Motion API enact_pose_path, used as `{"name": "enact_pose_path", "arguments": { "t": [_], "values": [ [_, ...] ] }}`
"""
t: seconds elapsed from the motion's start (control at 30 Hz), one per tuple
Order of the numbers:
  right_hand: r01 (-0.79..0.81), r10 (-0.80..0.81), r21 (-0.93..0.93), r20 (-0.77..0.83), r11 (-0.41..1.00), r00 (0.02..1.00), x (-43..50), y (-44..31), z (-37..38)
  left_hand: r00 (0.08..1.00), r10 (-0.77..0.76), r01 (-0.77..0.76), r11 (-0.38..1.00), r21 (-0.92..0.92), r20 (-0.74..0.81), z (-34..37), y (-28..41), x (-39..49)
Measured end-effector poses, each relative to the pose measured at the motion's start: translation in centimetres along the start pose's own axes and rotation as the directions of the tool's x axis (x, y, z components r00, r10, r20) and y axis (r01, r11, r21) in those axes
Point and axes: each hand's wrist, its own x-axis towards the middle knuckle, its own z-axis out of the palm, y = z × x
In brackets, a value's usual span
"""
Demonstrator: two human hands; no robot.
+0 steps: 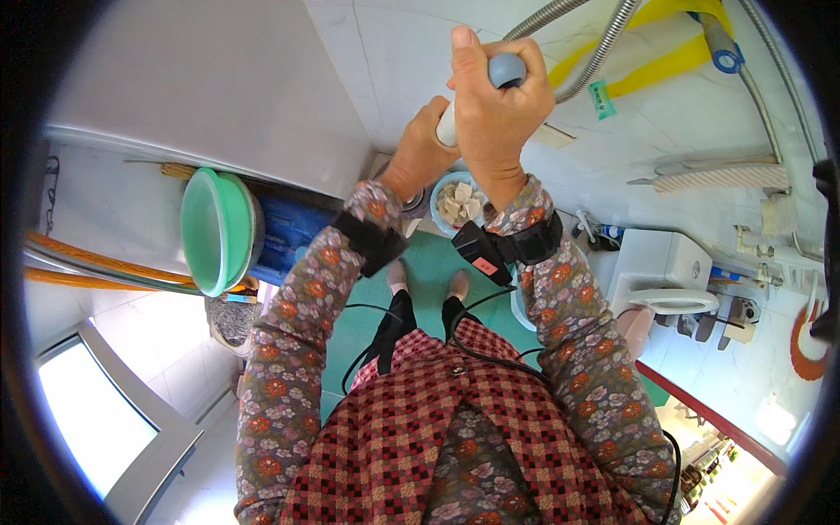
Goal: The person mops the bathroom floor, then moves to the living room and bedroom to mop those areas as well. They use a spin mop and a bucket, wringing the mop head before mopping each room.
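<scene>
Both hands are raised in front of me, gripping a white rod (447, 126) with a rounded blue-grey end piece (506, 68). My right hand (500, 108) is wrapped around the upper part, and the end piece shows above its thumb and fingers. Slightly lower and to the left, my left hand (423, 149) closes on the white section. The hands hide much of the rod, and I cannot tell what is at its other end. Below them on the floor stands a light-blue basket (438, 220) holding crumpled, pale, paper-like pieces (461, 202).
Green basins (216, 233) rest above a dark blue container (289, 226) at left. Flexible metal hoses (600, 49) and a yellow strip (663, 65) hang by the tiled wall. At right are a white toilet (656, 269) and a red-edged threshold (709, 413). Green flooring (430, 262) lies underfoot.
</scene>
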Motion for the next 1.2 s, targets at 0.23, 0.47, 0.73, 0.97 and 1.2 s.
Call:
{"name": "enact_pose_path", "arguments": {
  "t": [0.23, 0.47, 0.73, 0.97, 1.2],
  "values": [
    [0.020, -0.033, 0.042, 0.343, 0.999, 0.939, -0.7, -1.5, 0.0, 0.996, -0.011, 0.004, 0.997, -0.082, -0.091, -1.2, 1.6, -1.7],
    [-0.277, 0.037, 0.152, 0.817, 0.949, 0.576, 3.4, 0.7, 2.7, 0.963, -0.143, 0.148, 0.989, -0.007, 0.228, -6.9, 1.5, 1.2],
    [-0.152, 0.036, 0.207, 0.476, 0.966, 0.879, -0.8, -0.3, 1.6, 0.952, 0.123, -0.098, 0.990, -0.102, 0.279, -5.3, -2.1, 0.1],
    [-0.161, 0.123, 0.085, 0.338, 0.983, 0.933, -0.6, -1.5, 1.8, 0.999, 0.020, -0.019, 0.998, -0.059, 0.026, -3.1, 0.0, -1.2],
    [0.153, -0.247, 0.255, 0.394, 0.955, 0.885, 4.6, -5.0, 2.8, 0.994, 0.077, -0.083, 0.994, -0.073, -0.078, -4.6, 5.1, 1.8]
  ]
}}
